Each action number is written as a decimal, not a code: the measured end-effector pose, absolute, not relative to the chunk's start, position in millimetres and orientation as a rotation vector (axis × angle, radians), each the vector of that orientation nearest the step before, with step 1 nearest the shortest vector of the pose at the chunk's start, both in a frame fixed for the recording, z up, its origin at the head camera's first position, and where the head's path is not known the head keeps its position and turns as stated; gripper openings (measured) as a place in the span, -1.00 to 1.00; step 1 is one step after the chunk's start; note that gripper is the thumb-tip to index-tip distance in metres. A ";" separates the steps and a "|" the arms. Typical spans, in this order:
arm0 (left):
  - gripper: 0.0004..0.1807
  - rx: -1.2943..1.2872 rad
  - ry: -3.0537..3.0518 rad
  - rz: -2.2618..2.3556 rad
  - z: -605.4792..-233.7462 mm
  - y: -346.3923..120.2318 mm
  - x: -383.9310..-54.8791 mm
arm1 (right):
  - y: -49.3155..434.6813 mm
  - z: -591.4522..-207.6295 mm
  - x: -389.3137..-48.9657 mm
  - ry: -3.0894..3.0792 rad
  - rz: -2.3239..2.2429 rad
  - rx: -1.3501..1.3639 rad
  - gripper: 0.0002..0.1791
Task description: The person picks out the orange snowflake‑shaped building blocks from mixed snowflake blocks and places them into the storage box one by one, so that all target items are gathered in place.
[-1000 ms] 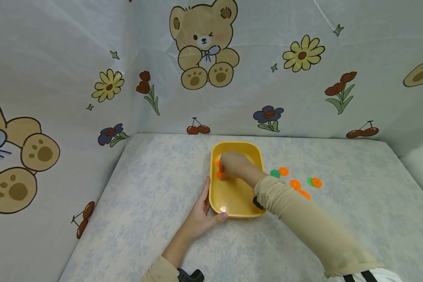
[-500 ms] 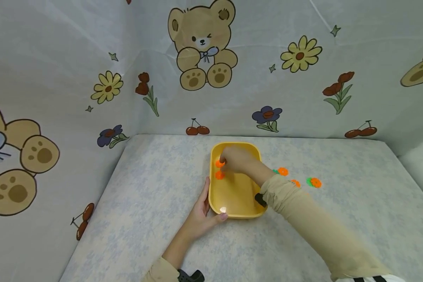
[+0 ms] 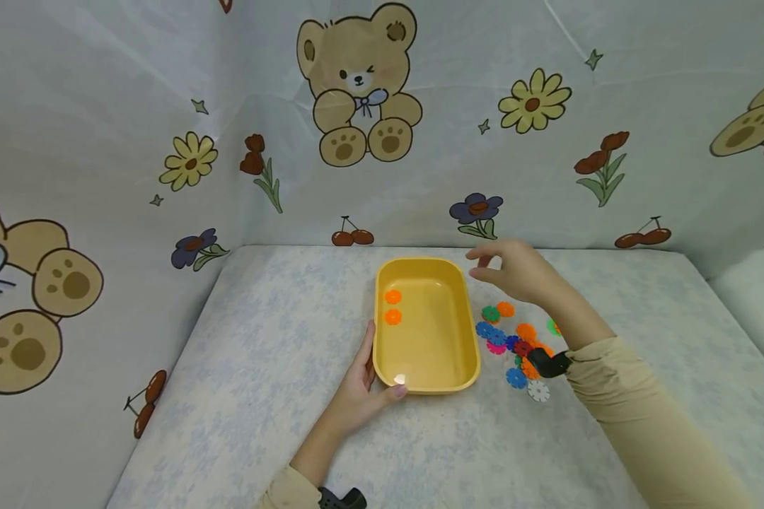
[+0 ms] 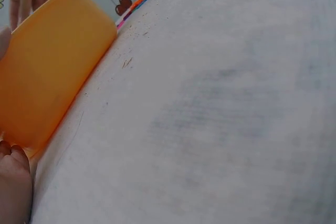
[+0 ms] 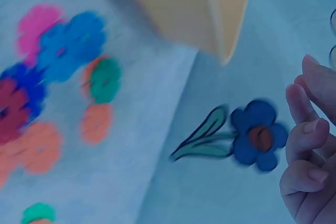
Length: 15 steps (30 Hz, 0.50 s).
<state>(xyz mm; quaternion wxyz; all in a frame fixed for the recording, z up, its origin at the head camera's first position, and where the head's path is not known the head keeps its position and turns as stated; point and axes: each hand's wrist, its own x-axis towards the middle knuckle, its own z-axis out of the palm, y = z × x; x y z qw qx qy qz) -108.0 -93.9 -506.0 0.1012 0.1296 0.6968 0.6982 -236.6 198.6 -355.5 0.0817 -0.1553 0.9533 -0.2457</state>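
Note:
A yellow plastic tray (image 3: pixel 429 339) stands on the table with two orange flower-shaped discs (image 3: pixel 392 317) inside, one behind the other along its left wall. My left hand (image 3: pixel 356 399) holds its near left corner, thumb on the front rim and fingers along the left side. In the left wrist view the tray's outer wall (image 4: pixel 58 61) shows fingertips against it. Beyond the tray's right rim, my right hand (image 3: pixel 512 272) is raised, thumb and forefinger apart with nothing between them. The right wrist view shows its fingers (image 5: pixel 307 135) loosely bent.
Several flower-shaped discs lie in a loose pile right of the tray: blue ones (image 3: pixel 516 378), a white one (image 3: pixel 538 391), a green one (image 3: pixel 491 314), orange, pink and red ones. A printed cloth wall (image 3: pixel 420 198) rises behind the table (image 3: pixel 280 332).
My right hand has left the tray's inside and moved right over its rim, uncovering the two orange discs and the pile. The left hand keeps its hold; the view has shifted slightly.

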 end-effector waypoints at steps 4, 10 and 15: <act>0.24 0.394 2.054 2.070 -506.8 -94.9 -108.1 | 228.3 -378.5 -233.1 2.816 -0.688 -0.367 -0.59; 0.23 0.403 2.055 2.075 -506.4 -95.5 -108.6 | 255.3 -421.8 -238.1 2.720 -0.610 -0.283 -0.47; 0.23 0.420 2.051 2.081 -506.1 -94.5 -109.1 | 265.9 -443.2 -240.9 2.652 -0.631 -0.186 -0.41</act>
